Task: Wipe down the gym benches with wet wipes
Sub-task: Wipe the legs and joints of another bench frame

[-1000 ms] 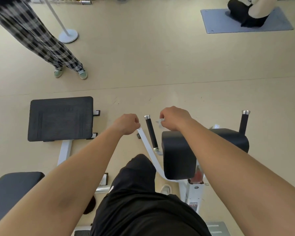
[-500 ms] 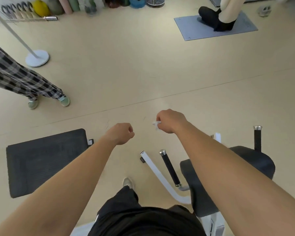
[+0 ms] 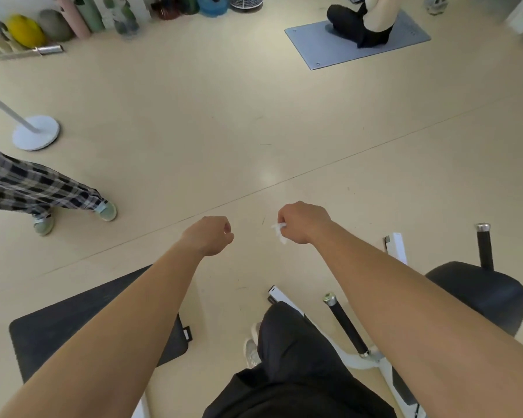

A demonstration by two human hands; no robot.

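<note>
My right hand [image 3: 302,221] is curled round a small crumpled white wet wipe [image 3: 280,232] whose end sticks out on the left of the fist. My left hand [image 3: 210,233] is a closed fist with nothing in it, a little left of the right. Both hang in the air over bare floor. Below them stands a white-framed gym bench: its black round pad [image 3: 480,294] is under my right forearm, with two black grip handles [image 3: 346,324] [image 3: 484,247]. A flat black textured pad [image 3: 73,321] lies under my left forearm.
A person in plaid trousers [image 3: 34,188] stands at the left. A white round stand base [image 3: 36,132] is behind them. Another person sits on a grey mat [image 3: 323,48] at the far right. Balls and rolled mats [image 3: 73,19] line the far wall.
The view has lifted away from the bench. My hands, which were at the bench's handle and pad, now hang above the floor beyond it; the right still holds the wipe.
</note>
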